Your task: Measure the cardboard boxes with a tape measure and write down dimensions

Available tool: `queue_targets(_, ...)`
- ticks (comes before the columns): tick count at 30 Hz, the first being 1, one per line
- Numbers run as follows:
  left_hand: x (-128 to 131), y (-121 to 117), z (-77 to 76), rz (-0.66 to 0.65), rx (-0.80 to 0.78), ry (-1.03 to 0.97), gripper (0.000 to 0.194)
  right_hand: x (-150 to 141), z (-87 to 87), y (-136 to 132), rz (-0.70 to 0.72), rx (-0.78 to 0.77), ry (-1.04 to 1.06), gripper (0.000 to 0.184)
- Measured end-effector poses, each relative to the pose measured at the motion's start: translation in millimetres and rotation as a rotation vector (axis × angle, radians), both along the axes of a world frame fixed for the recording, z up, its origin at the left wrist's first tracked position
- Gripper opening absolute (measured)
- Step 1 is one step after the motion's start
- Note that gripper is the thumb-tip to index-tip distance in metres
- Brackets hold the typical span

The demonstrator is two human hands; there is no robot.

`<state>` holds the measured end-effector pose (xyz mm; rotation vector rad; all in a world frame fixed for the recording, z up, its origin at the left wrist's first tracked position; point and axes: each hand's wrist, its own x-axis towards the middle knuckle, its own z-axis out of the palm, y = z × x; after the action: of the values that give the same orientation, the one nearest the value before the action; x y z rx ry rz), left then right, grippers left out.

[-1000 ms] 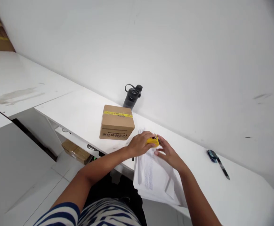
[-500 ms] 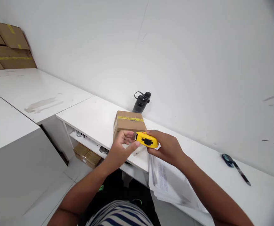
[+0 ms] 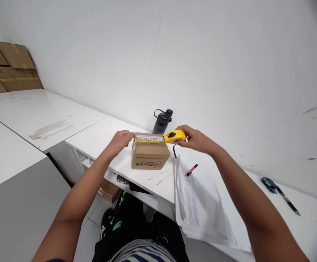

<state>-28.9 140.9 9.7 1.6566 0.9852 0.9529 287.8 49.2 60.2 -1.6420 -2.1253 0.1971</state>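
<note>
A small cardboard box with dark printing on its near side stands on the white table. Across its top lies the pulled-out blade of a yellow tape measure, numbers facing up. My left hand pinches the blade's free end at the box's top left edge. My right hand grips the yellow case just past the box's top right edge. The blade runs along a strip of yellow tape on the box.
Behind the box stands a black bottle near the wall. A stack of papers with a red pen lies to the right. Farther right is a dark-handled tool. Large cartons are piled at far left.
The tape blade has been drawn out and laid across the box top. My left hand moved left, my right hand right and up with the case. The red pen has come into view.
</note>
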Motion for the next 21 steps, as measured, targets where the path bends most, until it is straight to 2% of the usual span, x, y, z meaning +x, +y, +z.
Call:
queue_targets(3, -4.5, 30.0, -14.2, -0.012, -0.088, 0.172, 0.031, 24.8, -4.4, 15.1, -0.038, -0.163, 0.095, 0.047)
queue_targets(5, -0.8, 39.1, -23.3, -0.036, -0.110, 0.244, 0.031, 29.8, -9.5, 20.3, -0.043, -0.250, 0.105, 0.046)
queue_targets(8, 11.3, 37.2, -31.4, -0.041, -0.046, 0.340, 0.039, 26.9, -16.3, 22.5, -0.052, -0.247, 0.063, 0.047)
queue_targets(11, 21.0, 28.6, -32.3, -0.016, 0.055, 0.448, 0.045, 23.9, -20.3, 21.8, -0.069, -0.219, 0.027, 0.050)
queue_targets(13, 22.2, 25.0, -29.7, -0.026, 0.068, 0.466, 0.044, 24.5, -21.2, 20.3, -0.065, -0.205, 0.022, 0.051)
queue_targets(16, 17.7, 27.9, -20.6, -0.135, 0.024, 0.440, 0.038, 25.2, -19.3, 12.5, -0.059, -0.124, -0.010, 0.051)
queue_targets(18, 14.3, 36.3, -9.3, -0.179, -0.027, 0.394, 0.034, 20.1, -16.4, -0.2, -0.078, -0.015, -0.075, 0.051)
queue_targets(21, 17.9, 56.2, 15.7, -0.130, -0.062, 0.301, 0.027, -4.6, -15.8, -32.5, -0.117, 0.201, -0.183, 0.054)
